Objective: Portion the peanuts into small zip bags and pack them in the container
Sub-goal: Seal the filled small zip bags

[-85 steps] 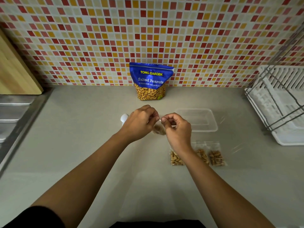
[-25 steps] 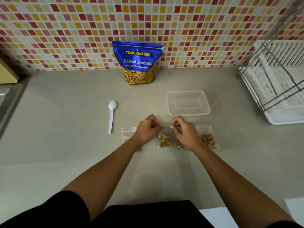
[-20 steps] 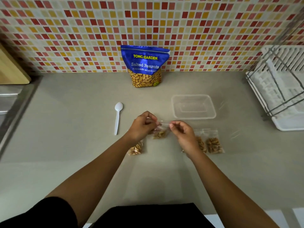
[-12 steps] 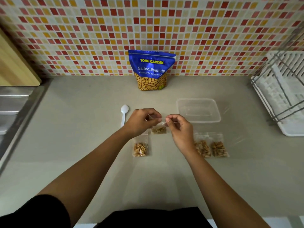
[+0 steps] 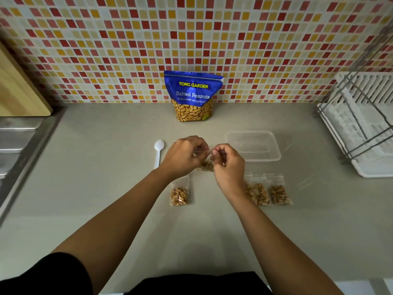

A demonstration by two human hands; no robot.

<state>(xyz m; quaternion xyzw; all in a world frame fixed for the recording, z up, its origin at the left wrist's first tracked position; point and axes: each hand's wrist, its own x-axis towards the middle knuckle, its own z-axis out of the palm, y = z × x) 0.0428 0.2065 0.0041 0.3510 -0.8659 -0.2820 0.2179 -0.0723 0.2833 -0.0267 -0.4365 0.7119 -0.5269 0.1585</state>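
Note:
My left hand (image 5: 185, 155) and my right hand (image 5: 228, 165) pinch the top edge of a small zip bag of peanuts (image 5: 206, 165), held just above the counter between them. Three more filled zip bags lie on the counter: one (image 5: 179, 193) below my left wrist, two (image 5: 258, 193) (image 5: 279, 193) right of my right wrist. The clear plastic container (image 5: 274, 146) stands open and holds nothing, just right of my hands. The blue Salted Peanuts pouch (image 5: 192, 95) stands upright against the tiled wall.
A white plastic spoon (image 5: 159, 150) lies left of my left hand. A white dish rack (image 5: 365, 128) with wire frame fills the right side. A steel sink edge (image 5: 19, 143) and a wooden board (image 5: 17, 90) are at the left.
The hands lifted one zip bag off the row and brought their fingers close together along its top edge. The view shifted a little; the other bags stay in place.

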